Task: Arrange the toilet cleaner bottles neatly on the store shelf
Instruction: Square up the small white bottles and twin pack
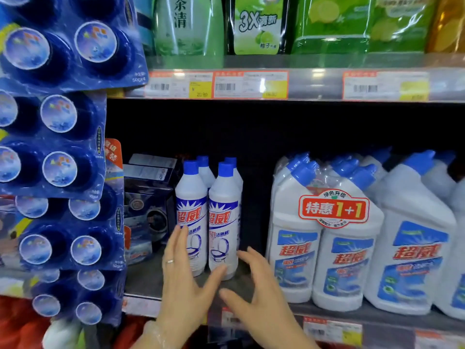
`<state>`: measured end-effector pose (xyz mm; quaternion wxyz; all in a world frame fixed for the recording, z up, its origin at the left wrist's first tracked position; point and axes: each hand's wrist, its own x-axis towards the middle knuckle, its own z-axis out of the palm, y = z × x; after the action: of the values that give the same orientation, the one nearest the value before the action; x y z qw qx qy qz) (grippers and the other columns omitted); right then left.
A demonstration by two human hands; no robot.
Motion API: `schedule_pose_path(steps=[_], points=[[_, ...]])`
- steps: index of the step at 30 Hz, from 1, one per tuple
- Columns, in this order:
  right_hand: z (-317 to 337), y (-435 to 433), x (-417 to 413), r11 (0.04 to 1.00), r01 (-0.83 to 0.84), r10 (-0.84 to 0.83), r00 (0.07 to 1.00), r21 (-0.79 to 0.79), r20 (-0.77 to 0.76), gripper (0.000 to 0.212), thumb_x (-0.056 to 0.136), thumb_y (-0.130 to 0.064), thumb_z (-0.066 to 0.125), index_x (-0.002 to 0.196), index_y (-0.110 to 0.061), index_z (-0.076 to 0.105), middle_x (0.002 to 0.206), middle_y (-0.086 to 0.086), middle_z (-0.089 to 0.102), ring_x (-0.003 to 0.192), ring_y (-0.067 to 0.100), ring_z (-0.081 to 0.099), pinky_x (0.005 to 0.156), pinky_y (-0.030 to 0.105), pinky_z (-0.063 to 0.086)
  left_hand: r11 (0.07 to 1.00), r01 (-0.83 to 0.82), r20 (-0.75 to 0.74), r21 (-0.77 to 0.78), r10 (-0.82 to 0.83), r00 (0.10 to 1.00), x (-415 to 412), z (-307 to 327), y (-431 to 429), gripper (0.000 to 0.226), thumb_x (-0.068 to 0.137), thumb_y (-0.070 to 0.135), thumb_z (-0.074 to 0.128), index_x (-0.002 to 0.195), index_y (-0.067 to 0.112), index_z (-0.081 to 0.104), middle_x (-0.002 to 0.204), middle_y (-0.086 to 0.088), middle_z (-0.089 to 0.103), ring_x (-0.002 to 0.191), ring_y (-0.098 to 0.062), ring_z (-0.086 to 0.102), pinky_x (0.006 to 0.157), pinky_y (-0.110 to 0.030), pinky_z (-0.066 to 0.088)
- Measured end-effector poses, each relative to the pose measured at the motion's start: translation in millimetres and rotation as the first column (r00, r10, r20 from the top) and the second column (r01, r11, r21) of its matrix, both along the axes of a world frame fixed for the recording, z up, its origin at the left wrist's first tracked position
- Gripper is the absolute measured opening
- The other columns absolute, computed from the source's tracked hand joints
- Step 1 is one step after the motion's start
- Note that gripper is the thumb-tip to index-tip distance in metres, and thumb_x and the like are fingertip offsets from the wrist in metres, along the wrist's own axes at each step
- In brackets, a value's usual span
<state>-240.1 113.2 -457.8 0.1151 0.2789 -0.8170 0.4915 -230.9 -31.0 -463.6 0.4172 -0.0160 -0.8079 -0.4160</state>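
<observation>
Toilet cleaner bottles (pixel 208 217) upright between open left hand (pixel 183 278) and open right hand (pixel 261 295).

Left hand (pixel 181 278): raised from lower centre, palm facing right, fingers (pixel 177 244) straight, together, pointing up and far; thumb (pixel 214 277) splayed right. Ring on one finger. Open, gripping nothing. Wrist near bottom edge, covered by thin clear film.

Right hand (pixel 261 295): just right of left, a bit nearer, palm facing left and down. Fingers (pixel 251 258) loosely curved, reaching far-left; thumb (pixel 232 297) stretched left toward left thumb, small gap between. Open, empty. Forearm runs off bottom edge.
</observation>
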Motion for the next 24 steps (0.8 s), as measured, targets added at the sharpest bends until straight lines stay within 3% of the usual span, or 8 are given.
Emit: schedule_pose_path(steps=[3,6,8,9,11,14,19,24], points=[[-18.6,38.7,20.4,0.976,0.194,-0.208,0.967,-0.104,-0.146,0.051,0.064,-0.049,0.061,0.110,-0.060,0.043,0.128,-0.036,0.041,0.120,-0.018,0.037,0.098,0.006,0.035,0.970,0.226,0.012,-0.093,-0.225,0.974,1.5,-10.5,31.4,0.070,0.069,0.055,0.060,0.133,0.037,0.037,0.143,0.011,0.033,0.133,0.009,0.024,0.107,-0.006,0.020],[-33.0,80.7,15.3,0.824,0.486,-0.546,0.818,-0.292,-0.180,0.063,0.064,-0.020,0.079,0.108,-0.050,0.047,0.115,-0.027,0.045,0.106,-0.007,0.047,0.091,0.009,0.040,0.921,0.389,0.124,-0.022,-0.383,0.915,-7.3,-0.1,68.8,0.086,0.067,0.057,0.066,0.135,0.043,0.016,0.139,0.029,0.014,0.130,0.023,0.007,0.111,-0.012,0.013],[-31.9,98.2,7.0,0.745,0.581,-0.640,0.761,-0.328,-0.108,0.081,0.059,-0.003,0.084,0.123,-0.032,0.043,0.123,-0.008,0.042,0.112,0.002,0.041,0.101,0.028,0.040,0.911,0.397,0.225,0.108,-0.412,0.883,-22.1,7.7,86.0,0.100,0.067,0.042,0.078,0.143,0.030,0.015,0.138,0.022,0.021,0.135,0.005,0.017,0.111,-0.021,0.020],[-28.3,103.5,2.6,0.733,0.611,-0.652,0.756,-0.300,-0.055,0.087,0.058,-0.003,0.085,0.131,-0.020,0.040,0.131,0.003,0.039,0.122,0.009,0.035,0.106,0.039,0.036,0.906,0.395,0.240,0.151,-0.421,0.875,-30.2,9.0,91.7,0.100,0.066,0.036,0.081,0.143,0.027,0.019,0.137,0.016,0.029,0.133,-0.002,0.028,0.108,-0.022,0.027],[-23.0,108.8,-6.6,0.745,0.621,-0.631,0.775,-0.243,0.043,0.101,0.058,-0.009,0.086,0.141,-0.013,0.028,0.140,0.008,0.031,0.133,0.019,0.026,0.112,0.044,0.028,0.903,0.394,0.217,0.173,-0.425,0.879,-40.9,8.9,96.2,0.088,0.063,0.030,0.084,0.133,0.029,0.031,0.126,0.009,0.040,0.122,-0.006,0.040,0.096,-0.019,0.032],[-22.4,111.3,-14.3,0.761,0.591,-0.587,0.803,-0.268,0.102,0.108,0.057,-0.018,0.086,0.143,-0.020,0.020,0.130,-0.005,0.033,0.132,0.020,0.032,0.110,0.040,0.031,0.918,0.377,0.193,0.123,-0.394,0.898,-49.7,2.4,95.1,0.070,0.064,0.032,0.082,0.118,0.032,0.038,0.110,0.010,0.044,0.115,-0.009,0.042,0.089,-0.019,0.031],[-20.5,108.1,-16.7,0.739,0.631,-0.630,0.771,-0.237,0.086,0.099,0.065,-0.016,0.082,0.142,-0.015,0.020,0.142,0.003,0.031,0.134,0.019,0.030,0.112,0.036,0.029,0.908,0.399,0.133,0.125,-0.414,0.900,-55.0,-4.3,94.5,0.065,0.065,0.027,0.082,0.115,0.034,0.041,0.103,0.022,0.045,0.106,-0.007,0.045,0.083,-0.015,0.036],[-21.0,107.8,-15.7,0.739,0.641,-0.647,0.761,-0.206,0.048,0.095,0.070,-0.021,0.079,0.143,-0.017,0.018,0.143,0.000,0.029,0.133,0.015,0.025,0.106,0.023,0.024,0.903,0.398,0.147,0.165,-0.421,0.895,-59.8,-11.7,94.4,0.072,0.062,0.040,0.082,0.124,0.031,0.047,0.112,0.013,0.056,0.112,-0.014,0.052,0.095,-0.037,0.045]])
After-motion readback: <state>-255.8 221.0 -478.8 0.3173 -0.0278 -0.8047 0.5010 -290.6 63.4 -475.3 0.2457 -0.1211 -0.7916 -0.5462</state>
